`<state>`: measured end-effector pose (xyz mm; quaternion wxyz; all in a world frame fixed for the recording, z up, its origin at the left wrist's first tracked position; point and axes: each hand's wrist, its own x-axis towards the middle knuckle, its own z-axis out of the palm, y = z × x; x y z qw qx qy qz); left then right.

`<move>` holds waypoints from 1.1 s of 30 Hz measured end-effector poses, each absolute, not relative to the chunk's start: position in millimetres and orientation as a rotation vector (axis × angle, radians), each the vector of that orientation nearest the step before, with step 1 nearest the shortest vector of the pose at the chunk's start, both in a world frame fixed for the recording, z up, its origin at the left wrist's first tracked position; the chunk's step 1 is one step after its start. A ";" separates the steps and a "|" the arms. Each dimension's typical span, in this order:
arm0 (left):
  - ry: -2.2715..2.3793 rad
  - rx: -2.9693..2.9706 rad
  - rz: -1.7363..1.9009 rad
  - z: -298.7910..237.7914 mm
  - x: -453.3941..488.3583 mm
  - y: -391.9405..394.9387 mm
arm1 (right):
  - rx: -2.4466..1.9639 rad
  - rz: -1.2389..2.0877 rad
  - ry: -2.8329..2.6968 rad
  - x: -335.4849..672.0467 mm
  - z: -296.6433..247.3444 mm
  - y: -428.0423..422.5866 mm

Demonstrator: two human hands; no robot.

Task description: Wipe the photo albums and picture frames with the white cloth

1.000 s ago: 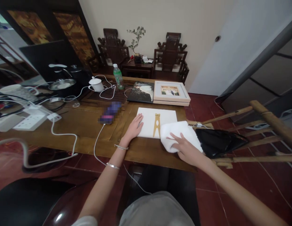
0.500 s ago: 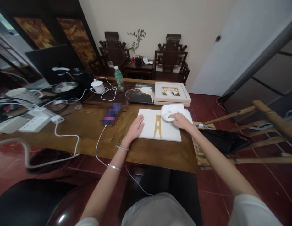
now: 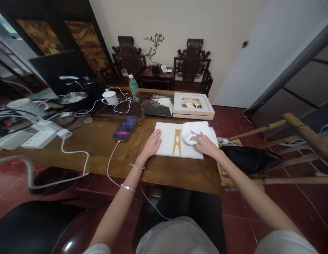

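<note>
A flat white board [image 3: 167, 141] with a gold cat-like figure [image 3: 177, 141] on its face lies on the wooden table. My left hand [image 3: 152, 143] lies with its fingers stretched out over the board's left edge. On the board's right side, my right hand [image 3: 204, 144] grips a bunched white cloth [image 3: 197, 130] and presses it against the surface. The cloth covers the upper right part of the board and hangs past its right edge. Some of my right fingers sink into its folds and are hidden.
Behind the board are a framed picture [image 3: 192, 103] and a dark photo panel [image 3: 159, 105]. A phone [image 3: 125, 128] on a white cable lies to the left, with a green bottle [image 3: 133, 90], a lidded cup [image 3: 109, 96] and power strips [image 3: 39, 135] beyond. A bamboo chair [image 3: 298, 121] stands at right.
My right hand and the white cloth have slid a little toward me over the right side of the board. My left hand stays where it was.
</note>
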<state>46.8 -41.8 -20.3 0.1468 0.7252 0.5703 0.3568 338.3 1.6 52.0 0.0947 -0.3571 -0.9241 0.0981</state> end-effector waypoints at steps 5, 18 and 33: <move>1.647 2.105 1.015 -20.9 46.8 -41.6 | -1.032 0.358 -2.782 347.2 53.7 -73.6; 1.650 2.109 1.013 -21.6 46.2 -40.9 | -1.135 0.328 -2.764 325.3 51.8 -30.0; 1.647 2.103 1.013 -21.2 47.2 -41.3 | -1.121 0.166 -2.797 277.3 45.9 -33.0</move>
